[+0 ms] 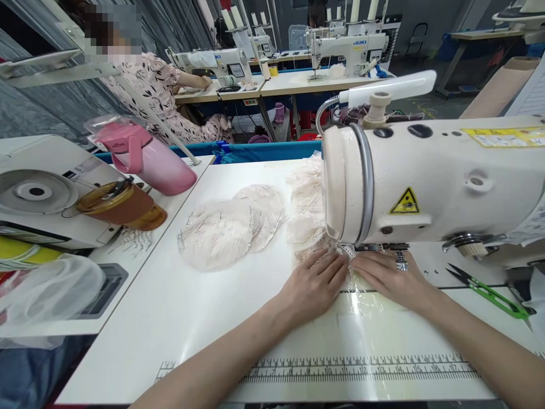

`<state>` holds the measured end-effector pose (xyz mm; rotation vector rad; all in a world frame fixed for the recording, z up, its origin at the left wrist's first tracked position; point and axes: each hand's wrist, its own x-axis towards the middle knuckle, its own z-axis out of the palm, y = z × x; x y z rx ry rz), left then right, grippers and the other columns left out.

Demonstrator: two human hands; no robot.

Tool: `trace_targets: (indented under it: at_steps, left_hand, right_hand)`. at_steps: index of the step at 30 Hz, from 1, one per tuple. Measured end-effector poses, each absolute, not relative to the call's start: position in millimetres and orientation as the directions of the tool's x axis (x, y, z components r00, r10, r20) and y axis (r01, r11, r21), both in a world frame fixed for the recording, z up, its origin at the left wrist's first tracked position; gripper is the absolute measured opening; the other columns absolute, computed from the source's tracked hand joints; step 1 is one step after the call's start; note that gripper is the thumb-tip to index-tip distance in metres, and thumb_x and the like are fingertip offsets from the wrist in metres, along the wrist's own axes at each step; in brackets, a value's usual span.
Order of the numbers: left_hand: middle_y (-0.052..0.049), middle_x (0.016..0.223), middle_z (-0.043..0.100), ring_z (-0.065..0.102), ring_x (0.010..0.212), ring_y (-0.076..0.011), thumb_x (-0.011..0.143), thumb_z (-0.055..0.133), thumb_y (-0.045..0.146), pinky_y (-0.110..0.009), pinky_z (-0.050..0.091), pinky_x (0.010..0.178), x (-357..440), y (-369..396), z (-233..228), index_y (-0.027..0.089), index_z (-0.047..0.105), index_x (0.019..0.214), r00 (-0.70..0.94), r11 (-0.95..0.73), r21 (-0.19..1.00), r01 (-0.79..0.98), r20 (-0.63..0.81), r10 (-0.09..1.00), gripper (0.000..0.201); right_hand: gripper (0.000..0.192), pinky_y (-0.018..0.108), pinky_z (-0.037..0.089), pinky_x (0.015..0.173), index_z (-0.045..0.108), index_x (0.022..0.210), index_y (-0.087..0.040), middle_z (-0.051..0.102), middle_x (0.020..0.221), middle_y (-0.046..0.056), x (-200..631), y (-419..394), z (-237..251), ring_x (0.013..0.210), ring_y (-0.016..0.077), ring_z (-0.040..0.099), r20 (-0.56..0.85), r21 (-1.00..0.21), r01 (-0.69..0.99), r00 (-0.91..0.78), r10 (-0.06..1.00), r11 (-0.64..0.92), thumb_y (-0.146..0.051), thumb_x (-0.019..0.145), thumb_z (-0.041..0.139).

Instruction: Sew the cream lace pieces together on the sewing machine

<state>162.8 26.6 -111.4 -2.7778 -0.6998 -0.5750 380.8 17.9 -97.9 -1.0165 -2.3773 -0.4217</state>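
Pale pink lace fabric [307,196] lies bunched on the white sewing table, running under the head of a white sewing machine [426,182]. My left hand [315,282] presses the near end of the lace, its fingers together and curled over it. From the other side my right hand [394,278] pinches the lace edge with its fingertips, close in front of the needle area. The machine head hides the needle and part of the right fingers. Left of the bunched lace, two round sheer lace pieces [219,234] overlap on the table.
Green-handled thread snips [489,292] lie open at the right. On the left stand a pink bottle [149,156], an amber cup [128,207] and another machine [38,187]. A printed ruler [340,370] runs along the front edge. Beyond, a person [149,85] sits by other machines.
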Motion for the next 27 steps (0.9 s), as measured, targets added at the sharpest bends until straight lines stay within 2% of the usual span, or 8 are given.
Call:
trace_targets:
  at_steps: [3,7,14,19,27]
  left_hand:
    - [-0.009,0.120,0.065,0.059,0.115,-0.0195,0.094,0.040,0.012,-0.038,0.044,0.106,163,27,-110,0.010,0.062,0.109,0.819,-0.875,-0.117,0.470,0.429,0.382,0.026]
    - [-0.012,0.115,0.067,0.062,0.112,-0.0197,0.094,0.041,0.010,-0.037,0.045,0.106,161,29,-108,0.008,0.062,0.105,0.810,-0.879,-0.090,0.467,0.441,0.385,0.024]
    - [-0.011,0.110,0.069,0.065,0.106,-0.0204,0.095,0.041,0.013,-0.037,0.049,0.101,157,36,-104,0.009,0.062,0.103,0.785,-0.869,-0.044,0.493,0.452,0.423,0.022]
    - [-0.011,0.111,0.069,0.066,0.104,-0.0194,0.094,0.042,0.012,-0.035,0.049,0.101,156,41,-105,0.009,0.061,0.100,0.770,-0.856,-0.039,0.516,0.459,0.443,0.020]
    - [-0.010,0.112,0.068,0.064,0.107,-0.0190,0.094,0.040,0.010,-0.034,0.050,0.099,158,42,-107,0.012,0.058,0.096,0.749,-0.817,-0.032,0.576,0.421,0.512,0.019]
  right_hand:
    - [0.017,0.028,0.037,0.054,0.065,0.080,-0.024,0.066,0.070,-0.003,378,17,-94,0.060,0.0108,0.056,0.565,0.125,0.729,-0.610,0.556,0.673,-0.021,0.091,0.053]
    - [0.016,0.027,0.038,0.054,0.064,0.076,-0.022,0.067,0.071,-0.003,375,15,-92,0.059,0.0100,0.053,0.561,0.174,0.730,-0.625,0.543,0.661,-0.020,0.089,0.055]
    - [0.021,0.025,0.047,0.078,0.067,0.093,-0.022,0.070,0.087,0.000,372,17,-114,0.085,0.0114,0.062,0.498,-0.105,0.660,-0.613,0.614,0.744,-0.015,0.092,0.047]
    - [0.025,0.026,0.048,0.080,0.068,0.097,-0.024,0.071,0.092,0.000,368,17,-121,0.088,0.0119,0.063,0.501,-0.167,0.668,-0.576,0.646,0.725,-0.013,0.092,0.047]
    - [0.025,0.026,0.048,0.081,0.068,0.102,-0.025,0.070,0.099,0.000,367,19,-123,0.088,0.0116,0.063,0.474,-0.198,0.688,-0.556,0.683,0.698,-0.015,0.092,0.047]
